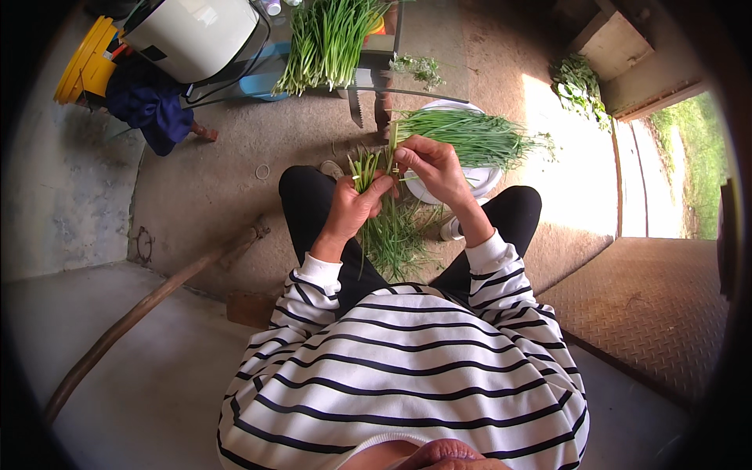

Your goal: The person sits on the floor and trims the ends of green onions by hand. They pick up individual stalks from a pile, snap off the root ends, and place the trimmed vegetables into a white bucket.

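My left hand [356, 202] is closed around a small bunch of green garlic chives [364, 167], with the pale cut ends sticking up past the thumb. Close beside it, my right hand [432, 167] pinches a few stalks [392, 141] between thumb and fingertips. Long leaves hang down below both hands, over loose chive trimmings [396, 241] between my knees. Just beyond my right hand, a larger heap of chives [464, 135] lies across a white plastic basin [484, 183]. Which stalks each hand grips is partly hidden by the fingers.
A glass-topped table [435, 82] ahead carries a thick chive bundle [332, 47], a white appliance [191, 35] and white-flowered sprigs [418, 67]. A saw blade [355, 108] shows by the table leg. A wooden pole [147, 305] leans at left; leafy greens [581, 91] lie near the doorway.
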Tool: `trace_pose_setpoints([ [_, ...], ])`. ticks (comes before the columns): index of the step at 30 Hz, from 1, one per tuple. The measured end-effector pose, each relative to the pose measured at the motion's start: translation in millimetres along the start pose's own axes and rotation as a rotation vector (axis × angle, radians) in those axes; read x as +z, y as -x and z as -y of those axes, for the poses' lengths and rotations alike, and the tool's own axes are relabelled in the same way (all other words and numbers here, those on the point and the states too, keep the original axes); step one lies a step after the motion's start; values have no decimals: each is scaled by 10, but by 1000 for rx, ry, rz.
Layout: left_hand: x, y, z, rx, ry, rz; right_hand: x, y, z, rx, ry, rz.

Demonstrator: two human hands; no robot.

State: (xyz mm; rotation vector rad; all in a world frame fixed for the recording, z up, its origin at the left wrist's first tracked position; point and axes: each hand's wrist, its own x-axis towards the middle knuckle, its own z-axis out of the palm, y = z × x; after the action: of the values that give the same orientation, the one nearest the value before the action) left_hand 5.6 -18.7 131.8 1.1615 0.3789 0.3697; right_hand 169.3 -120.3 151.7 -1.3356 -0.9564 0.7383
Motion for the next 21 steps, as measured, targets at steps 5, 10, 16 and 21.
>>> trace_pose_setpoints([
  [5, -54, -5, 12, -77, 135, 56, 38, -11, 0, 3, -33, -20],
  [10, -86, 2, -15, -81, 178, 83, -21, -63, 0, 24, -28, -227],
  [16, -249, -44, -70, 17, 175, -57, -388, 204, 54, 255, 441, -86],
  [21, -327, -105, -91, 37, 169, -85, -394, 649, -351, 171, 749, 197],
])
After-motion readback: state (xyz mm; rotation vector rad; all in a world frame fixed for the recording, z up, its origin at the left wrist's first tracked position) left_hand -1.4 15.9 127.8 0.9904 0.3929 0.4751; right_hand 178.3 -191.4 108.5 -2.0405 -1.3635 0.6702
